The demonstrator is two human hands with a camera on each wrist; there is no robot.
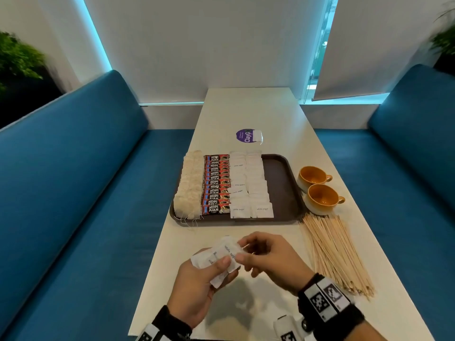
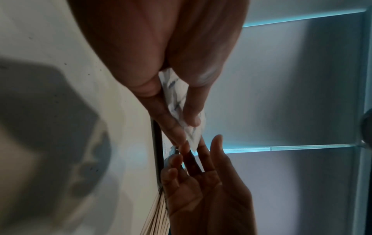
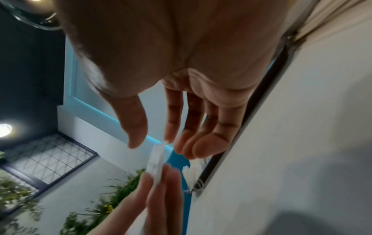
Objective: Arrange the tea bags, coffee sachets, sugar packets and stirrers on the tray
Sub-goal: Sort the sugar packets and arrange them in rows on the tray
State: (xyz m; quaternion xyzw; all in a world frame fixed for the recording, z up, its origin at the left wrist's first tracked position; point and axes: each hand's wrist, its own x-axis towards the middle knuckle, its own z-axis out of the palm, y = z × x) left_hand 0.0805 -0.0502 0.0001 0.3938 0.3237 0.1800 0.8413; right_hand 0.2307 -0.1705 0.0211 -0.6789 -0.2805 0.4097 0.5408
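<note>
My left hand (image 1: 218, 268) grips a small stack of white sugar packets (image 1: 225, 252) above the near table, thumb on top. My right hand (image 1: 242, 251) pinches the right edge of the top packet between thumb and forefinger. In the right wrist view the stack (image 3: 156, 165) shows edge-on just below my right hand (image 3: 153, 142). The brown tray (image 1: 280, 188) holds a column of tea bags (image 1: 188, 185), a column of coffee sachets (image 1: 216, 184) and two columns of sugar packets (image 1: 248, 185); its right strip is bare. Wooden stirrers (image 1: 334, 254) lie heaped on the table, right of the tray.
Two orange cups (image 1: 312, 178) (image 1: 322, 198) stand just right of the tray. Beyond the tray a white packet (image 1: 258, 136) lies on a purple sticker (image 1: 243, 135). Blue benches (image 1: 73, 193) flank the narrow white table (image 1: 246, 107).
</note>
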